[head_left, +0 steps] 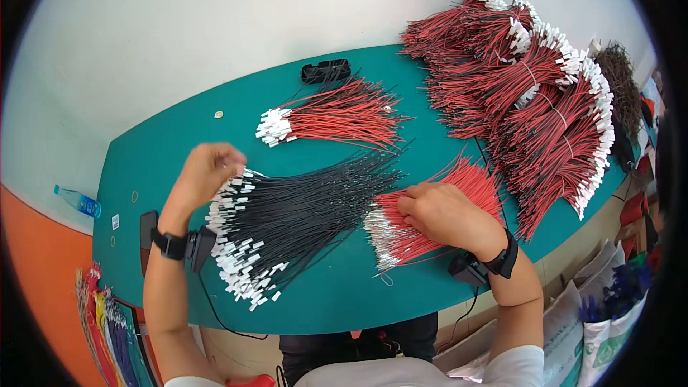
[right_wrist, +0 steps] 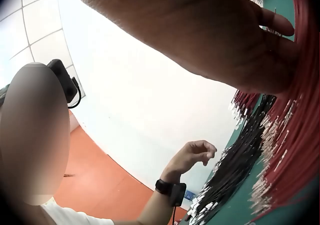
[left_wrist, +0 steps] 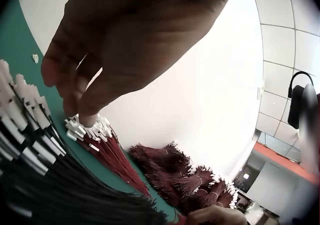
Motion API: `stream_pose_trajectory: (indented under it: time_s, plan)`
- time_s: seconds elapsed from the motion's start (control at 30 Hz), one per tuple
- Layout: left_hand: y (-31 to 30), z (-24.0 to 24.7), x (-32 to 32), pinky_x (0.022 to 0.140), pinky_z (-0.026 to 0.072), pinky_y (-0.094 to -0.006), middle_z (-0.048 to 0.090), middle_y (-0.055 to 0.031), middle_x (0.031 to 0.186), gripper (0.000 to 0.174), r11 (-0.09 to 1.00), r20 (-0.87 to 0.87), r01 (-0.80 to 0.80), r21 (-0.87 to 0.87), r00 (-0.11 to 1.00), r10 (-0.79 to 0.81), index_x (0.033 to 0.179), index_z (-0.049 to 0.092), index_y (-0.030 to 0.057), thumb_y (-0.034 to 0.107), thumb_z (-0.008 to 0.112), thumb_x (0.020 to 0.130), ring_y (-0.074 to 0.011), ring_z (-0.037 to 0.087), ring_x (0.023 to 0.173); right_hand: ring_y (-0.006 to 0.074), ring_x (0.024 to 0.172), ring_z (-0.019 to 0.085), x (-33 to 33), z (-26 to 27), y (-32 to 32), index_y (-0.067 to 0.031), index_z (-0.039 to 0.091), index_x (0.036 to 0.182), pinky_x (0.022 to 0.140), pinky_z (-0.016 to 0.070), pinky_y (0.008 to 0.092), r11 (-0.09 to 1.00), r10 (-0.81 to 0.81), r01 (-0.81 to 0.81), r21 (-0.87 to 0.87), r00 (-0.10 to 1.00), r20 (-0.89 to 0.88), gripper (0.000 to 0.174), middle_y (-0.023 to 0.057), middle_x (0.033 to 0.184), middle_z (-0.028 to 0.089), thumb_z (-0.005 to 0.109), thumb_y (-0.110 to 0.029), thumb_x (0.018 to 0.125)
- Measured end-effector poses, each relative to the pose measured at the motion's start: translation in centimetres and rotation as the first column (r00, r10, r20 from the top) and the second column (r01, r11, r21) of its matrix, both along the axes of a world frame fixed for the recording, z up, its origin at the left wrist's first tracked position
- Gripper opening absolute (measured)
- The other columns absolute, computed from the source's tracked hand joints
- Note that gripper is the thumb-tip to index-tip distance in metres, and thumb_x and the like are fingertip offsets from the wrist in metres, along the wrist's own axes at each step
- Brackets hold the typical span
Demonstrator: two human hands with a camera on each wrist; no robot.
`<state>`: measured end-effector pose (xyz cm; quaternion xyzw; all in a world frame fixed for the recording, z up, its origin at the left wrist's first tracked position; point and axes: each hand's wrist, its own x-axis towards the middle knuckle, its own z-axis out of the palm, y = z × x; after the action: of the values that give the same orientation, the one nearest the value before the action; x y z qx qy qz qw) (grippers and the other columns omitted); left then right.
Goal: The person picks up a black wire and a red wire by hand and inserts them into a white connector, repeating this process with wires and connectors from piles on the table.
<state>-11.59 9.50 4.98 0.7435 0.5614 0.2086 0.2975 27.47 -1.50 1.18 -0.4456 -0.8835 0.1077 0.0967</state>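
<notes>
In the head view, we see our left hand [head_left: 209, 172] above the white-connector end of a wide, flat spread of thin black wires [head_left: 301, 204], its fingers loosely bent. Our right hand [head_left: 446, 209] rests on a pile of thin bright-red wires with pale bare tips [head_left: 473, 186], just beside the black spread; its fingertips are hidden, so we cannot tell whether they pinch a wire. Both lots lie on a dark green, curved-edge table [head_left: 322, 308]. Beyond them we have a smaller red-and-black wire bundle with white connectors [head_left: 347, 118], and at the right a large heap of tied red-and-black wire bundles [head_left: 494, 86].

In the left wrist view, our left fingers are bent, with gaps between them, and we see nothing held; the black wires lie beside them.

In the right wrist view, our right fingers touch the red wires, while our left hand hangs loosely curled near the black wires.
</notes>
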Motion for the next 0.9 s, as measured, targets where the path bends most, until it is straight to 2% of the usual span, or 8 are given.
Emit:
stream_pose_trajectory:
  time_s: [0.03,0.13,0.23,0.37,0.57,0.67,0.77,0.9]
  plan:
    - [-1.1,0.2,-0.3,0.059,0.0477,-0.0286,0.066,-0.0037,0.072,0.01,0.998,0.015,0.021,-0.061,1.0,-0.02,0.096,0.072,-0.0003,-0.001,0.067,0.088,-0.0083,0.058,0.065,0.0357,0.086,0.067,0.0,0.0,0.0,-0.0041,0.065,0.09,0.072,0.0527,0.0476,1.0,0.001,-0.001,0.004,1.0,0.017,0.008,0.0146,0.086,0.065,0.065,-0.009,0.084]
    - [-3.3,0.2,-1.2,0.061,0.048,-0.0295,0.067,-0.0048,0.076,0.007,0.999,-0.218,0.019,-0.051,0.976,-0.03,0.089,0.071,0.0002,-0.003,0.071,0.083,-0.0112,0.058,0.067,0.0363,0.085,0.067,0.0,0.2,0.0,-0.0043,0.065,0.089,0.071,0.0526,0.048,1.0,0.019,-0.019,0.002,1.0,0.008,0.007,0.0152,0.085,0.064,0.064,-0.009,0.084]
    - [-3.9,-1.0,-2.1,0.063,0.0483,-0.0307,0.067,-0.0053,0.079,0.011,1.0,-0.266,-0.024,-0.011,0.964,0.02,0.088,0.072,0.0015,-0.003,0.075,0.079,-0.014,0.058,0.068,0.0359,0.083,0.065,0.0,0.2,0.1,-0.0052,0.063,0.086,0.069,0.0509,0.0476,1.0,0.024,-0.024,-0.003,1.0,-0.006,0.007,0.014,0.083,0.062,0.067,-0.011,0.084]
    - [-4.4,-1.2,-1.5,0.064,0.0481,-0.0319,0.064,-0.0044,0.078,0.014,0.997,-0.187,-0.064,-0.042,0.981,0.055,0.088,0.072,0.0026,-0.001,0.079,0.076,-0.016,0.058,0.069,0.0355,0.08,0.063,-0.1,0.7,0.2,-0.006,0.061,0.083,0.066,0.0494,0.0467,0.999,0.042,-0.043,-0.013,0.996,-0.079,0.009,0.0123,0.08,0.06,0.067,-0.011,0.085]
    - [-4.4,-2.4,-0.2,0.062,0.047,-0.0325,0.066,-0.0077,0.079,0.016,0.977,-0.249,0.076,0.201,0.968,-0.024,0.088,0.071,0.002,-0.004,0.077,0.075,-0.0186,0.057,0.066,0.0392,0.076,0.063,-0.8,1.9,0.2,-0.0043,0.058,0.091,0.063,0.0487,0.0482,0.996,0.039,-0.06,-0.066,0.959,-0.28,0.01,0.0141,0.079,0.062,0.064,-0.012,0.089]
    - [-4.4,-2.5,0.0,0.067,0.0503,-0.0392,0.067,-0.0109,0.084,0.014,0.981,-0.281,0.06,0.187,0.96,-0.006,0.085,0.07,0.003,-0.002,0.077,0.075,-0.0271,0.063,0.074,0.0402,0.076,0.063,-1.0,2.0,0.1,-0.0043,0.057,0.094,0.063,0.0479,0.048,0.996,0.013,-0.046,-0.077,0.925,-0.379,0.01,0.0139,0.08,0.063,0.063,-0.01,0.09]
    - [-4.3,-2.0,0.1,0.067,0.0505,-0.0387,0.067,-0.0105,0.084,0.014,0.989,-0.301,0.057,0.138,0.954,-0.013,0.085,0.069,0.0027,-0.003,0.076,0.074,-0.0269,0.064,0.075,0.0394,0.075,0.063,-1.1,2.1,0.2,-0.0044,0.057,0.093,0.064,0.0489,0.0467,0.999,0.027,-0.035,-0.01,0.896,-0.444,0.008,0.0132,0.08,0.063,0.063,-0.007,0.089]
    - [-4.6,-1.4,0.1,0.063,0.047,-0.0302,0.065,-0.0076,0.077,0.014,0.986,-0.259,0.034,0.162,0.966,0.009,0.084,0.064,-0.0002,-0.005,0.075,0.076,-0.0166,0.059,0.068,0.0319,0.067,0.063,-1.2,1.9,0.2,-0.0031,0.064,0.094,0.06,0.0493,0.037,0.999,0.034,-0.011,0.047,0.856,-0.516,0.007,0.0122,0.079,0.064,0.069,-0.006,0.089]
